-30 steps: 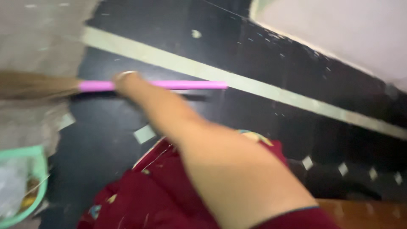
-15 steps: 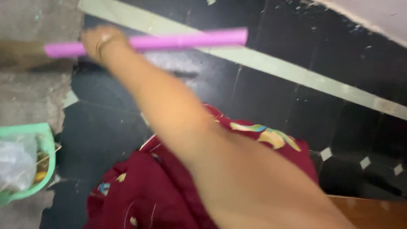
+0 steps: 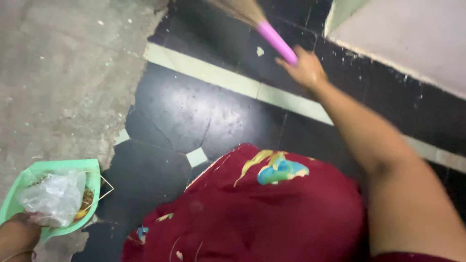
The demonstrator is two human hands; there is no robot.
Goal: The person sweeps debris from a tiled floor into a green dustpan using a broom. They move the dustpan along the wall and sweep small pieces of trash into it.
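Broom (image 3: 264, 26): far centre of the scene, pink handle slanting down to the right, straw bristles (image 3: 238, 7) fanning up and left over the black floor (image 3: 184, 111).
Right hand (image 3: 305, 68): arm stretched far out, grip clenched round the lower end of the pink handle.
Left hand (image 3: 17, 233): near left corner, only partly in view — its grip grasps the near edge of the green dustpan (image 3: 73, 167); the fingers themselves are mostly hidden under it.
Dustpan load: a crumpled clear plastic bag (image 3: 53, 194) and some brownish scraps lie in it, the pan held over the edge where the grey rough concrete (image 3: 63, 73) meets the black tiles.
Floor marks: a pale strip (image 3: 208, 73) runs across the tiles; white specks lie scattered near the white wall (image 3: 403, 39) at far right.
Clothing: maroon patterned cloth (image 3: 262, 208) fills the near centre.
Risk: the pan looks tilted and full, so a jolt could let the bag slide out; the broom is held one-handed near its end, so it might twist or slip in a hard stroke.
Change from half a second ago: the broom lay nearly level at far left with bristles left of the hand — now it points up and away at centre, and the view has swung.
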